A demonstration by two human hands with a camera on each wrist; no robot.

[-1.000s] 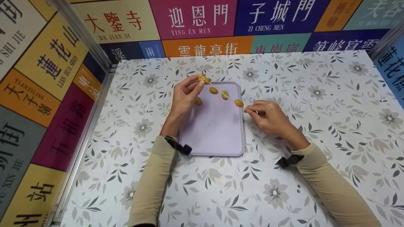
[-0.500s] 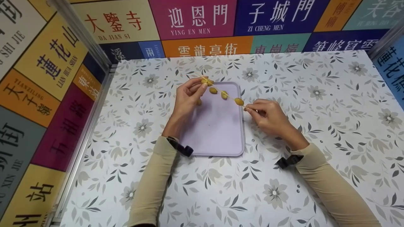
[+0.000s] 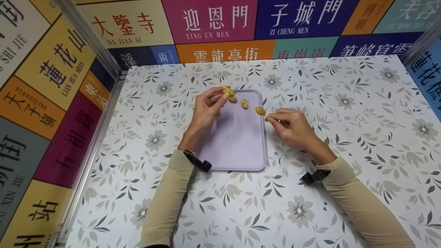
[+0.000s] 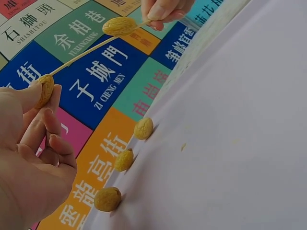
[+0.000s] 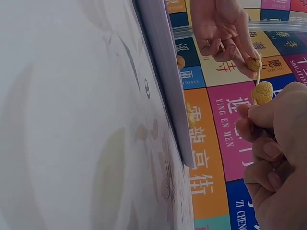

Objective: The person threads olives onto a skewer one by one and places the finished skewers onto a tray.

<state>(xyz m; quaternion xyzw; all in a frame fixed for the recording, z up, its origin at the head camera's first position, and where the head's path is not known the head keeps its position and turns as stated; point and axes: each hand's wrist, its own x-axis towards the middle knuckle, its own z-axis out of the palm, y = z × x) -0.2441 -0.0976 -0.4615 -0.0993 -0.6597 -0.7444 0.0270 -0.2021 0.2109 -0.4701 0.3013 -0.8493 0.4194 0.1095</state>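
My left hand (image 3: 209, 105) pinches a wrinkled yellow-green fruit, olive-like (image 4: 45, 91), on a thin wooden skewer (image 4: 81, 56). My right hand (image 3: 293, 125) pinches the skewer's other end between thumb and fingers. Close to the right fingertips sits another olive-like fruit (image 3: 260, 110), threaded on the skewer. The skewer slants over a pale purple tray (image 3: 237, 144), a bare stretch between the two fruits. Three loose fruits rest along the tray's far side, seen in the left wrist view: a near one (image 4: 108, 199), a middle one (image 4: 124, 160) and a far one (image 4: 143, 128).
The tray lies on a table (image 3: 296, 193) covered in a grey floral print. Colourful panels (image 3: 213, 20) with Chinese lettering stand behind the table and at both sides. A small dark speck (image 4: 183, 147) lies on the tray. Each wrist bears a black camera strap.
My left hand has shifted right and slightly down toward the right hand, its pinched fruit moving with it closer to the threaded one. The right hand has barely moved.
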